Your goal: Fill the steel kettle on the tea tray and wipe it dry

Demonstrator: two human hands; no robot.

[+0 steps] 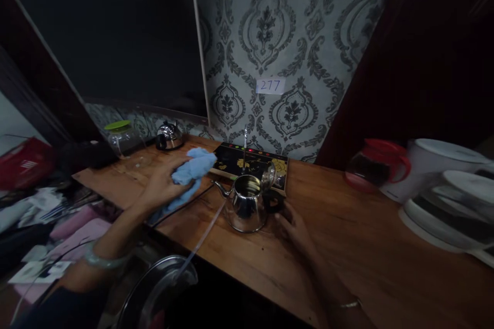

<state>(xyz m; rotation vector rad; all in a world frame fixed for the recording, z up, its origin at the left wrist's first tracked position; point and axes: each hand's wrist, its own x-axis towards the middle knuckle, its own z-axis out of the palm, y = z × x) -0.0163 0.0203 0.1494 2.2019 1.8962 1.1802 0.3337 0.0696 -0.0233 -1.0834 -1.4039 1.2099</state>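
Note:
A light blue cloth is bunched in my left hand, whose fingers are closed around it above the table's front edge. Part of the cloth hangs below the hand. To its right stands a shiny steel teakettle, upright, with its lid tipped back and its mouth uncovered. The spout points left, and the black handle faces right. My right hand is just beside that handle, fingers partly stretched and apart; whether a fingertip touches it is hard to see.
Behind the kettle lies a black tea stove with a thin upright spout. A second kettle and a green-lidded glass jar stand left. A red jug and a white appliance stand right. A clear tube crosses the front edge.

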